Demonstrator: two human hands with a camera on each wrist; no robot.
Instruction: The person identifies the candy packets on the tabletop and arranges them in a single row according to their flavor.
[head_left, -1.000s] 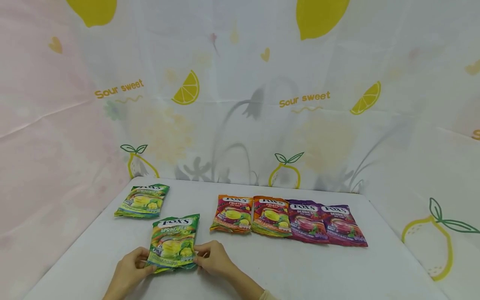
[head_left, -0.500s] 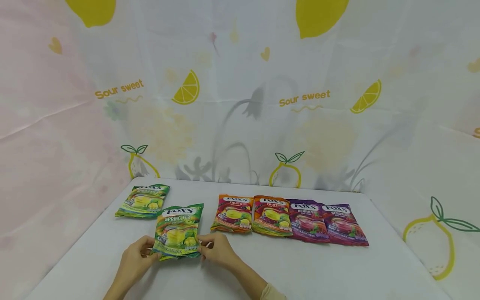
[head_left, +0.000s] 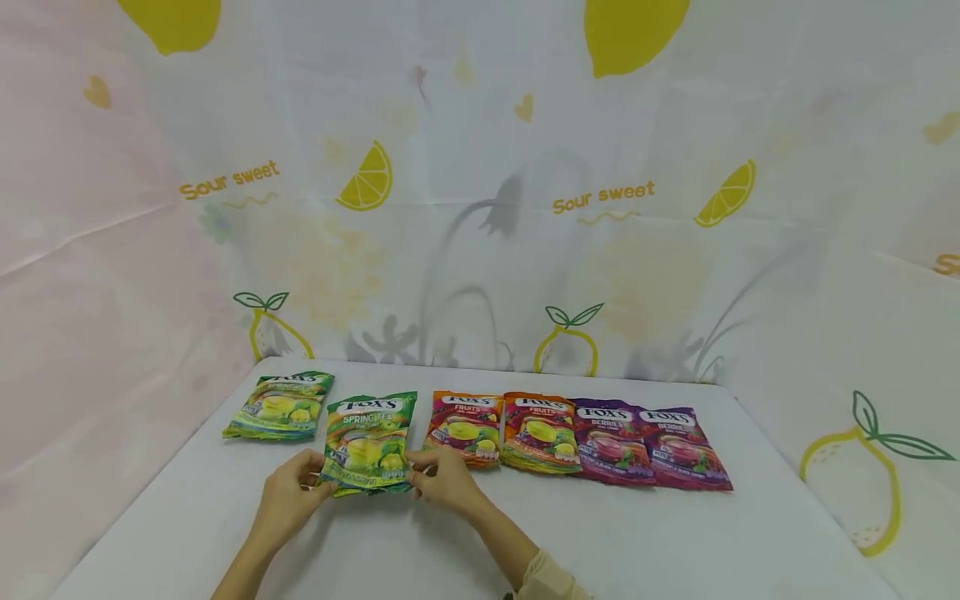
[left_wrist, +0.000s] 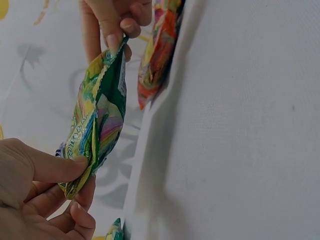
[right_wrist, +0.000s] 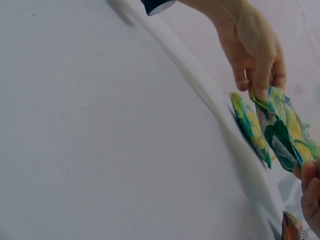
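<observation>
A green Fox's Spring Tea candy bag [head_left: 369, 442] is held by its two lower corners, lifted off the table in the wrist views. At its left corner my left hand [head_left: 291, 493] pinches the edge between thumb and fingers, also plain in the left wrist view, where the hand [left_wrist: 45, 187] grips the bag [left_wrist: 100, 115]. My right hand [head_left: 448, 482] pinches the opposite corner. Behind and to the left lies a second green Spring Tea bag [head_left: 281, 407]. Just right of the held bag, an orange Fruits candy bag [head_left: 462, 425] lies partly behind my right hand.
Another orange Fruits bag [head_left: 540, 433] and two purple Berries bags [head_left: 611, 442] continue the row to the right, edges overlapping. White cloth covers the table [head_left: 637, 542]. A lemon-print curtain [head_left: 465, 275] rises behind it.
Both hands have carried the green candy bag away from me and slightly right, up beside the orange bags. The grip on its corners stays the same. The other bags have not moved.
</observation>
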